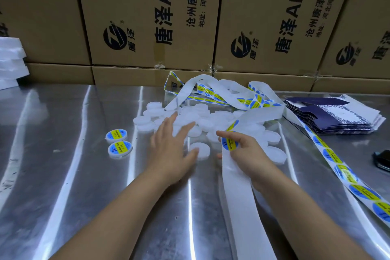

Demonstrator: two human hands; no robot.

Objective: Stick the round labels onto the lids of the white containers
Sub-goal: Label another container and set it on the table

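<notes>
Several small round white containers (213, 121) lie heaped on the steel table (84, 175). One of them (200, 150) sits apart at the near edge of the heap. My left hand (171, 143) stretches flat over the heap, its thumb tip touching that container. My right hand (242, 150) pinches a round blue-and-yellow label (229, 143) at the white backing strip (238, 192). Two labelled containers (116, 134) (119, 149) stand to the left. The label strip (341, 173) runs off to the right.
Brown cardboard boxes (147, 17) wall off the back of the table. A stack of flat dark-blue cartons (335, 114) lies at the right, with a dark object (383, 160) at the right edge. White foam pieces (10, 61) are stacked at the far left.
</notes>
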